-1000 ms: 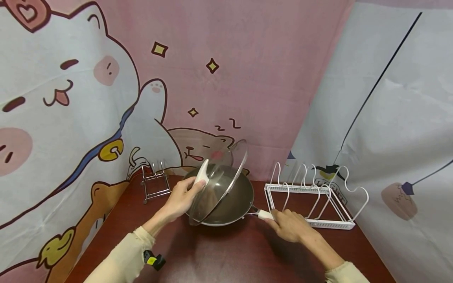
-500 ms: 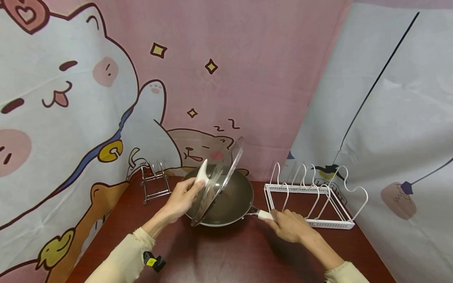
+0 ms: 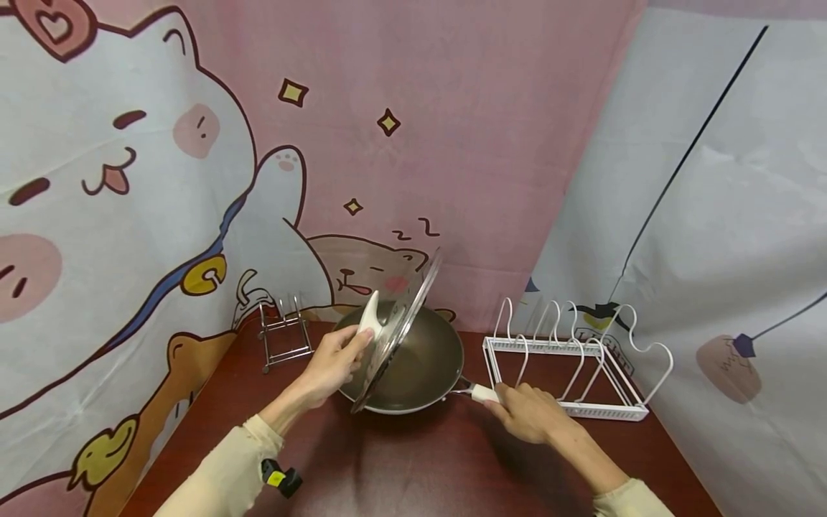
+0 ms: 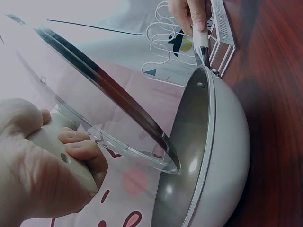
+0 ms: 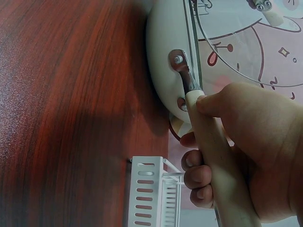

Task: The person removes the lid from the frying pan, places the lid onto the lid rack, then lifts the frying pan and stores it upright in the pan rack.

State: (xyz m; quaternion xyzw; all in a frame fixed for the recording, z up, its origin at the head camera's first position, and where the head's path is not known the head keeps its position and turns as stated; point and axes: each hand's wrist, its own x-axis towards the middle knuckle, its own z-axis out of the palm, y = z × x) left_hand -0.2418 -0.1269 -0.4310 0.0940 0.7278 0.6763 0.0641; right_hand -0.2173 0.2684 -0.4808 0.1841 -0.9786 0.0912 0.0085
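My left hand (image 3: pixel 332 362) grips the cream handle (image 4: pixel 64 151) of a clear glass pot lid (image 3: pixel 403 323). The lid is tilted steeply on edge above the left part of a wok (image 3: pixel 429 359), its lower rim overlapping the wok's near-left edge in the head view. Dark grey inside and pale outside, the wok sits on the table with its handle pointing right. Around that cream wok handle (image 5: pixel 213 151) my right hand (image 3: pixel 530 411) is wrapped, thumb lying along the top near the metal bracket.
To the right stands a white wire rack (image 3: pixel 568 409) with several upright loops. A small chrome rack (image 3: pixel 287 354) is at the back left of the dark red table (image 3: pixel 413 467). Printed curtains (image 3: pixel 491 179) hang close behind and at both sides.
The left hand has turned the lid more steeply on edge, its upper rim shifting slightly left, so more of the wok's inside shows. The right hand and wok stay put.
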